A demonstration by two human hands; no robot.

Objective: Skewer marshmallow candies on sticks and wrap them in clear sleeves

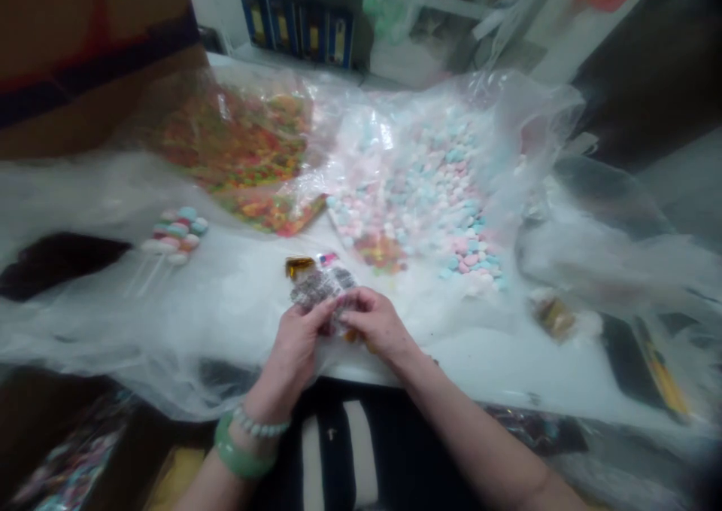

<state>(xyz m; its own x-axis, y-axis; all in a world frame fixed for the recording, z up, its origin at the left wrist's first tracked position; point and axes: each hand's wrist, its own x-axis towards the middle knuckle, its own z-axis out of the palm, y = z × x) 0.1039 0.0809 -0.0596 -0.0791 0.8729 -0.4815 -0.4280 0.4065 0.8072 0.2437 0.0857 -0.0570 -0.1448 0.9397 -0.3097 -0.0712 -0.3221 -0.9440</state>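
Observation:
Close to the table's front edge, my left hand (301, 330) and my right hand (372, 319) meet on a small silvery-grey printed packet (323, 285). Thumbs and fingertips of both hands pinch its lower edge. A shiny gold wrapper piece (300, 267) shows at the packet's upper left, and a bit of orange peeks out under my right fingers. What is inside the packet is blurred. Just beyond my hands lies a clear bag of pink, white and blue candies (406, 165), with a patch of orange candies (380, 253) at its near end.
A clear bag of orange, red and green candies (248, 157) lies at the back left. Candy lollipops on white sticks (176, 234) rest at the left. Loose pastel candies (474, 259) lie to the right, near a small gold packet (556, 317). A cardboard box (95, 120) stands far left.

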